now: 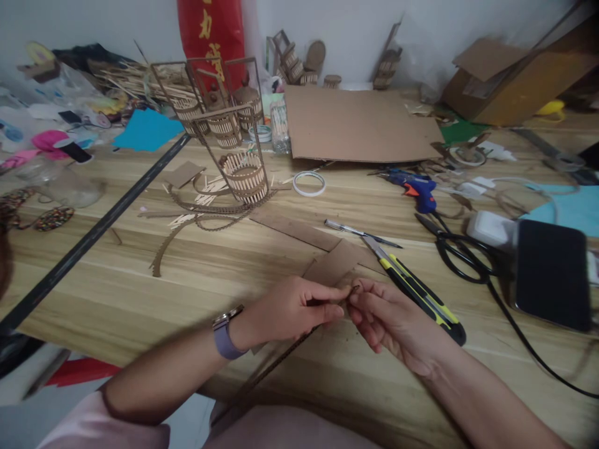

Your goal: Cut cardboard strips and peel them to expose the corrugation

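Note:
A thin brown cardboard strip with a corrugated edge runs from between my hands down toward the table's front edge. My left hand, wearing a watch at the wrist, is closed on it with thumb and forefinger. Fingertips of my right hand pinch its far end, right against the left fingertips; that end is mostly hidden. Just beyond the hands lie flat cardboard pieces. To the right of them rest a yellow-and-black utility knife with its blade out and a pen.
Small slatted buckets with tall handles stand at the back left, near curled cardboard strips. A tape roll, a blue glue gun, scissors and a phone lie toward the right. A cardboard sheet is behind.

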Tool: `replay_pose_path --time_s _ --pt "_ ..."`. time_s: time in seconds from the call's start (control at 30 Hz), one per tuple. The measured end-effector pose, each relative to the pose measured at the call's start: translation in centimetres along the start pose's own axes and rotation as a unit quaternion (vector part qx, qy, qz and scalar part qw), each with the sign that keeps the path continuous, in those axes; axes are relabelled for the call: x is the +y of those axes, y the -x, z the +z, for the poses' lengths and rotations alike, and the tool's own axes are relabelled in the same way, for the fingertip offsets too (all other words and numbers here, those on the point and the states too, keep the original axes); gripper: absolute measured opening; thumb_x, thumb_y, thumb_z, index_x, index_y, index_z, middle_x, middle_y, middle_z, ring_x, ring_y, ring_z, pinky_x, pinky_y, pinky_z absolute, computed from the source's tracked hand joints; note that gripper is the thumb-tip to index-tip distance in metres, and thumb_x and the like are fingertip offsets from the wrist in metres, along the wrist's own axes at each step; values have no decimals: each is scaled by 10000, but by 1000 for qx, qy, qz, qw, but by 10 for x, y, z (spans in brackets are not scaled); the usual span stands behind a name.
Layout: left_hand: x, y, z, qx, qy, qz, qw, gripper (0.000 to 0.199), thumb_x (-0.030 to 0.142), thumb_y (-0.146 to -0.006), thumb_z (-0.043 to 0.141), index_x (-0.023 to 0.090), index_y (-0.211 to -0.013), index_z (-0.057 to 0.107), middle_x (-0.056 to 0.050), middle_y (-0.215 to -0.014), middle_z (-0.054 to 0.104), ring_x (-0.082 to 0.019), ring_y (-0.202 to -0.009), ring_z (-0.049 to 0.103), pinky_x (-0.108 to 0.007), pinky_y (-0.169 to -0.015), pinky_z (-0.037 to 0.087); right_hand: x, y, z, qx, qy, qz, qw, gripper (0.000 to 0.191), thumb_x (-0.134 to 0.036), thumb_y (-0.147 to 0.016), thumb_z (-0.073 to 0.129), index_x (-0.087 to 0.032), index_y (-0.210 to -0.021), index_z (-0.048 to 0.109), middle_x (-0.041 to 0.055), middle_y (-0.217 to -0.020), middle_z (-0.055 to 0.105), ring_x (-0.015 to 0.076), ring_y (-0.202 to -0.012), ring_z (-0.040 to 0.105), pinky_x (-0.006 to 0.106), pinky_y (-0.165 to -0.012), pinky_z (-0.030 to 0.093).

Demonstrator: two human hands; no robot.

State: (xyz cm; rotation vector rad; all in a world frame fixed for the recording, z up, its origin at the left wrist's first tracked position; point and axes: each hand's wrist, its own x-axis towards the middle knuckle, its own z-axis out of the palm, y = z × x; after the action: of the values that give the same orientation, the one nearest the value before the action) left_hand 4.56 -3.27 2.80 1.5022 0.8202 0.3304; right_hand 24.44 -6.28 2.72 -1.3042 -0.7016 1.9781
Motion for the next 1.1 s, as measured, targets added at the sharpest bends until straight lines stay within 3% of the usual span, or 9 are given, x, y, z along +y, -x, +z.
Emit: replay_pose_path --time_s 0.23,0.4,0.7,0.77,0.87,1.0,1.1 --pt "2 0 2 -5 9 6 1000 405 386 -955 619 250 -1320 727 56 -601 522 -101 -499 422 -213 -498 340 2 -2 1 7 -17 13 1000 392 -361 -587 885 -203 -681 539 -75 -511 597 43 -317 473 143 -295 362" --pt "-3 -1 1 3 41 -21 999 463 409 -960 632 221 -1380 683 44 -605 548 -87 -470 433 -199 -463 358 1 0 4 14 -39 -12 999 473 -444 -548 944 -190 -663 562 -55 -528 626 42 -334 494 144 -314 397" --pt "-2 0 1 40 82 -16 996 527 410 -912 686 197 -1394 664 65 -603 522 -56 -443 397 -176 -430 327 -7 4 3 36 -40 -33 998 394 -389 -513 995 -162 -691 726 -34 -612 647 51 -444 566 150 -399 486" --pt "-2 1 2 54 68 -4 996 506 389 -895 715 214 -1370 683 43 -676 622 -72 -509 469 -188 -493 389 -8 4 3 39 -45 -29 998 398 -402 -491 1001 -162 -652 728 -34 -582 633 52 -436 561 146 -387 480" --pt "-4 3 4 78 22 31 996 469 380 -895 734 229 -1337 705 -19 -940 779 -138 -747 641 -233 -681 501 -8 5 2 37 -43 -23 998 399 -407 -474 1006 -158 -633 738 -23 -587 647 51 -434 564 143 -381 481" --pt "-3 6 4 89 -33 53 994 448 390 -918 718 218 -1332 702 -58 -1205 776 -204 -979 716 -273 -820 545 -8 6 0 33 -36 -14 999 393 -395 -461 1009 -153 -631 749 -11 -626 675 49 -436 566 148 -381 487" --pt "2 8 4 85 -80 83 990 418 331 -943 701 193 -1337 693 -65 -1230 768 -198 -1029 724 -264 -883 536 -7 5 -2 29 -29 -6 999 403 -410 -464 1003 -151 -628 741 1 -642 695 47 -432 559 150 -378 475"
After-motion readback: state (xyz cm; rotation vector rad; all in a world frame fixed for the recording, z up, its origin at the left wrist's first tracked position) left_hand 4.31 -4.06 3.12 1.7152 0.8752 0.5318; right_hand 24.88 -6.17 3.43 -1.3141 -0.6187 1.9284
